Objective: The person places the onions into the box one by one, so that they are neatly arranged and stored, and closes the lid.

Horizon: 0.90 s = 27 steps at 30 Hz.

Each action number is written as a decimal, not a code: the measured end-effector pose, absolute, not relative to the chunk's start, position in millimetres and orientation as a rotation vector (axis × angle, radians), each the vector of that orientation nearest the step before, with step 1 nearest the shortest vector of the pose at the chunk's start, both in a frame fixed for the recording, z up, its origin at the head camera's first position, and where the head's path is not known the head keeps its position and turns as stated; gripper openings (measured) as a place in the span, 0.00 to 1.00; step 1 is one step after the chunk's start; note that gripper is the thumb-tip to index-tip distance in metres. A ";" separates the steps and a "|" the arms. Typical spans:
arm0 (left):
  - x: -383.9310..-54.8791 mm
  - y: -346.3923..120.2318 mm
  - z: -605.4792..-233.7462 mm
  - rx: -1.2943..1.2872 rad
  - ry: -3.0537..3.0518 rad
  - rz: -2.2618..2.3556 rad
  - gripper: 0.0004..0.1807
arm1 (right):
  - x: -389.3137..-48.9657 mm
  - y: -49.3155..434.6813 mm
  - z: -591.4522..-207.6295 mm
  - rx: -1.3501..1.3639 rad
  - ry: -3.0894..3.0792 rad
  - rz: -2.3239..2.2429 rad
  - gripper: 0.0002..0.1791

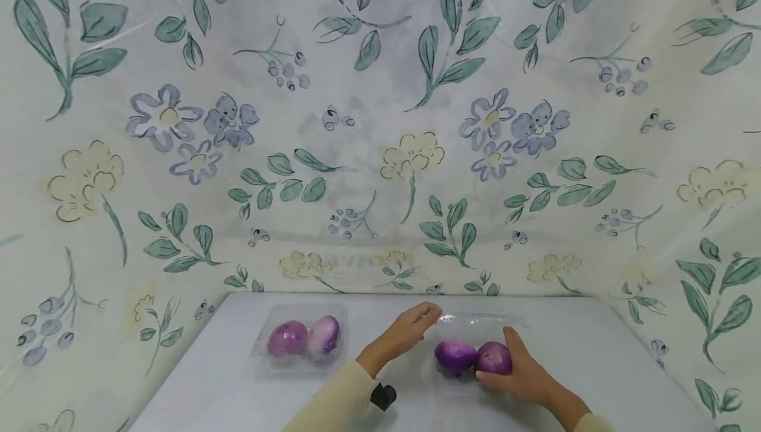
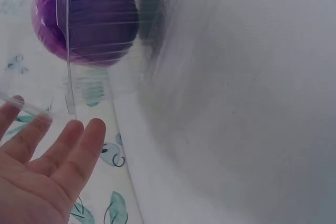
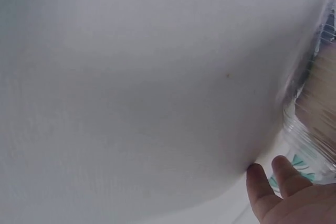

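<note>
Two red onions sit side by side in a clear plastic box on the right half of the table. Its clear lid is raised at the back. My left hand reaches to the lid's back left corner, fingers straight; in the left wrist view the fingertips lie along its thin edge. Beside the right onion is my right hand, thumb in front and fingers spread behind. The right wrist view has its fingers extended near the box's ribbed side.
A second clear box, closed over two more red onions, stands on the left of the white table. A black camera is at my left wrist. A flower-patterned curtain rises behind the table's back edge.
</note>
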<state>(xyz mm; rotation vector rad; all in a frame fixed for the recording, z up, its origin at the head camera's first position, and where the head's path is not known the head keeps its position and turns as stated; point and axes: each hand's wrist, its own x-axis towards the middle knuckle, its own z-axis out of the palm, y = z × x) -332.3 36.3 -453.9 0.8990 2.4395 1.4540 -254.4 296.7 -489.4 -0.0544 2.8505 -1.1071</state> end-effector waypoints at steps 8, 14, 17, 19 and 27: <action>-318.8 29.1 -457.4 0.953 2.543 1.240 0.30 | -252.4 287.5 -487.3 -0.011 2.903 -1.062 0.68; -309.5 29.1 -457.8 0.827 2.414 1.301 0.34 | -251.9 293.8 -480.7 -0.019 2.936 -1.072 0.63; -302.2 31.3 -462.7 0.702 2.248 1.422 0.37 | -251.8 297.3 -483.7 0.018 2.889 -1.154 0.64; -297.9 32.6 -466.6 0.636 2.165 1.486 0.39 | -250.6 298.9 -485.9 0.048 2.858 -1.198 0.63; -285.7 38.7 -461.6 0.472 2.053 1.641 0.42 | -244.8 316.5 -472.7 0.102 2.572 -1.480 0.54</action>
